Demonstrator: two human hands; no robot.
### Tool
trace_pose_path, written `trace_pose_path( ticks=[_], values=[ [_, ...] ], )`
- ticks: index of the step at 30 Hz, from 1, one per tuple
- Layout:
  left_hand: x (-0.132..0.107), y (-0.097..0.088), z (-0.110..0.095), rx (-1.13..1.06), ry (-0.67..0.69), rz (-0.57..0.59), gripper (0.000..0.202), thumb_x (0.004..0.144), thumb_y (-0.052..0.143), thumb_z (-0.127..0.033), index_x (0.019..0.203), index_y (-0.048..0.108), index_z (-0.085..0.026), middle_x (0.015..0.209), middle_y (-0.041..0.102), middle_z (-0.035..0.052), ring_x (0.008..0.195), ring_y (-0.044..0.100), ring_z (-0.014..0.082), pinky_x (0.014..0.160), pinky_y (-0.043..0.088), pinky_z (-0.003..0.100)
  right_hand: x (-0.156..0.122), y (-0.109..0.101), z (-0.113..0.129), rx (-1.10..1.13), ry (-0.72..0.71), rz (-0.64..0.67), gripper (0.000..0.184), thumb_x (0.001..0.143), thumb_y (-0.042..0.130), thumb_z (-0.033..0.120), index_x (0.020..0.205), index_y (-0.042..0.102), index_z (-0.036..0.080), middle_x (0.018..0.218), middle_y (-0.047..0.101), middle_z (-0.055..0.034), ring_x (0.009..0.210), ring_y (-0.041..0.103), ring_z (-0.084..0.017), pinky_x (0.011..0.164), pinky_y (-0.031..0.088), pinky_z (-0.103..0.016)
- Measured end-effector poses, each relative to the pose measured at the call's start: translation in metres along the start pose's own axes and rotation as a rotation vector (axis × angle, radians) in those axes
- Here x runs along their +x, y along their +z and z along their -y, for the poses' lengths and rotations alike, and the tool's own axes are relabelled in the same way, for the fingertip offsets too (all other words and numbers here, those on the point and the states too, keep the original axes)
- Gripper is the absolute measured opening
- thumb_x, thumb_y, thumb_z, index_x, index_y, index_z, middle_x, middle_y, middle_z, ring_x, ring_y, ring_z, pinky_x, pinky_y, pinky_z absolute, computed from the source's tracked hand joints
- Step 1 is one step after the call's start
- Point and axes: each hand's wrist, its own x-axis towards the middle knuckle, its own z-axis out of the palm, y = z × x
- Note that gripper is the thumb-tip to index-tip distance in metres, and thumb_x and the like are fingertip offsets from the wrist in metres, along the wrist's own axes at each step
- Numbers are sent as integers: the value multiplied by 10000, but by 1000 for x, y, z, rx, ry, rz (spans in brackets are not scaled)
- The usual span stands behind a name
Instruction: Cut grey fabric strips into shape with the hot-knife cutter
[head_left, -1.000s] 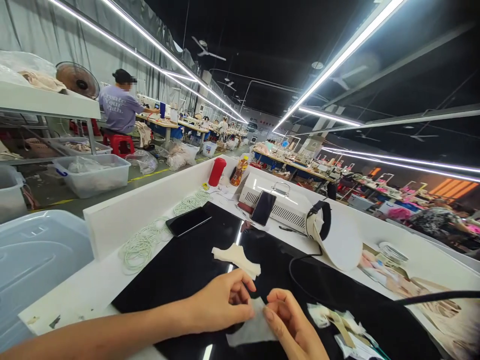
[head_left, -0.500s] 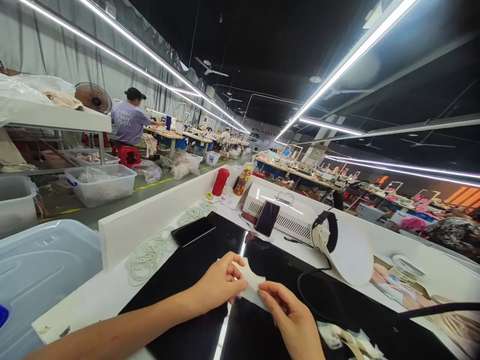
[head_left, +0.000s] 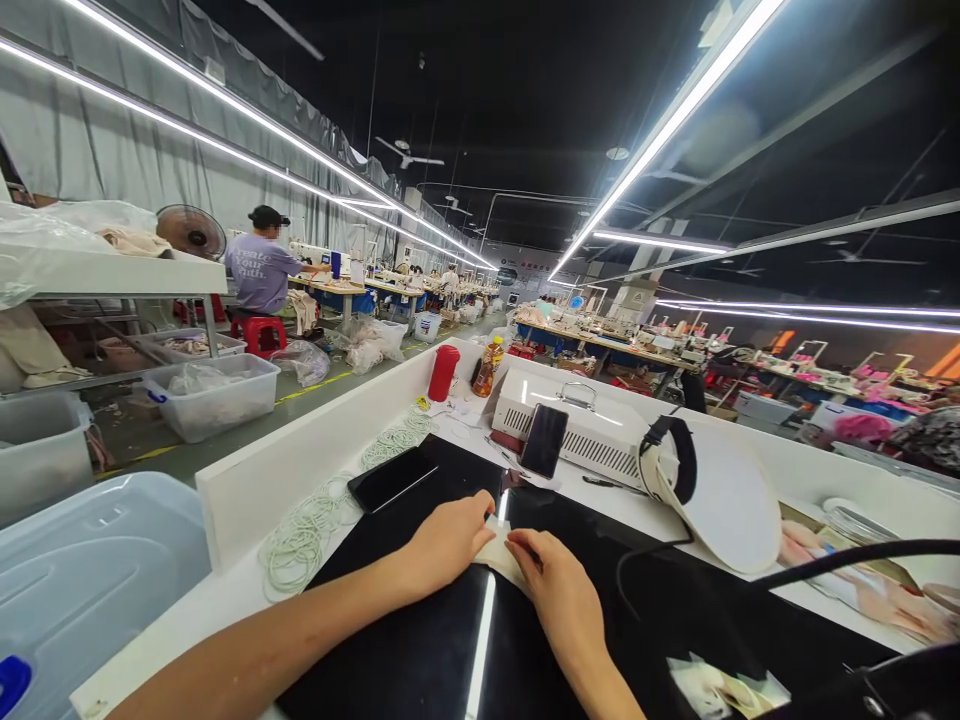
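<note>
Between my two hands is a small cream-coloured piece of fabric [head_left: 501, 556], just over the glossy black table top [head_left: 390, 655]. My left hand [head_left: 448, 540] pinches its left end, with the fingers curled and partly hiding it. At its right end, my right hand [head_left: 559, 572] grips the edge between thumb and fingers. I cannot tell whether the piece touches the black surface. Several cream fabric scraps with clear film [head_left: 724, 690] lie to the lower right of my right hand.
Left of the black surface lie a dark phone [head_left: 394, 475] and coils of pale green cord [head_left: 300, 545]. Behind stand a white vented box [head_left: 592, 425], a propped phone [head_left: 545, 440], a red can-like container [head_left: 443, 373] and a bottle [head_left: 488, 367]. A white visor [head_left: 720, 500] rests at right.
Both hands have drawn closer together around the fabric piece, and the right hand has moved up and left. The camera view has shifted slightly.
</note>
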Motion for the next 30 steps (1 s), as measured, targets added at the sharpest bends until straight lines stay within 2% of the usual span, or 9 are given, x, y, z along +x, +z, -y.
trace_pose_path(
  ticks=[5, 11, 15, 19, 23, 26, 28, 30],
  values=[
    [-1, 7, 0, 195, 13, 20, 154, 987, 604, -216, 1141, 591, -214, 1043, 693, 49, 1016, 658, 267, 880, 478, 343, 1, 4, -3, -158, -52, 18, 227, 1013, 543, 300, 978, 762, 247, 931, 742, -49, 897, 658, -270, 823, 458, -417],
    [2, 12, 6, 299, -3, 6, 189, 991, 621, -251, 1175, 600, -217, 1006, 697, 30, 973, 659, 241, 856, 492, 320, 4, 7, -8, -269, -95, 47, 166, 1041, 578, 293, 1032, 714, 198, 966, 717, -20, 908, 674, -199, 867, 538, -417],
    [2, 14, 8, 316, 12, -17, 179, 981, 610, -238, 1158, 617, -216, 1038, 692, 38, 986, 645, 234, 868, 492, 320, 2, 5, -1, -318, -91, 40, 143, 1019, 630, 310, 1029, 703, 187, 1029, 719, -34, 936, 692, -190, 879, 576, -410],
    [2, 14, 14, 276, 58, -67, 228, 963, 548, -230, 1177, 609, -183, 1167, 659, 90, 1094, 605, 265, 982, 460, 388, -3, 0, 11, -355, -77, 32, 190, 999, 663, 322, 1116, 686, 174, 1137, 707, -57, 1008, 695, -213, 891, 586, -431],
    [7, 14, 28, 203, 107, -54, 262, 949, 489, -323, 1135, 623, -196, 1045, 695, 77, 980, 647, 282, 908, 497, 416, -9, -8, 21, -354, -58, 20, 182, 997, 666, 311, 1119, 689, 178, 1150, 707, -59, 1018, 694, -214, 894, 587, -431],
    [10, 14, 37, 170, 132, -67, 363, 947, 445, -429, 1167, 620, -199, 1082, 709, 92, 1021, 663, 306, 929, 500, 443, -27, -19, 32, -305, -97, -15, 178, 983, 686, 291, 1134, 702, 197, 1185, 711, -58, 1107, 667, -239, 940, 558, -444],
    [10, 12, 40, 152, 134, -86, 452, 938, 433, -498, 1197, 620, -178, 1157, 704, 119, 1064, 665, 326, 967, 497, 467, -49, -27, 39, -256, -160, -24, 197, 959, 723, 319, 1142, 712, 246, 1204, 725, -30, 1136, 651, -227, 970, 528, -391],
    [9, 8, 41, 139, 134, -110, 515, 927, 441, -562, 1213, 629, -178, 1203, 702, 127, 1106, 660, 347, 988, 497, 485, -79, -34, 40, -199, -242, -8, 185, 953, 730, 366, 1122, 713, 294, 1135, 755, 28, 1061, 678, -171, 949, 512, -305]
  ],
)
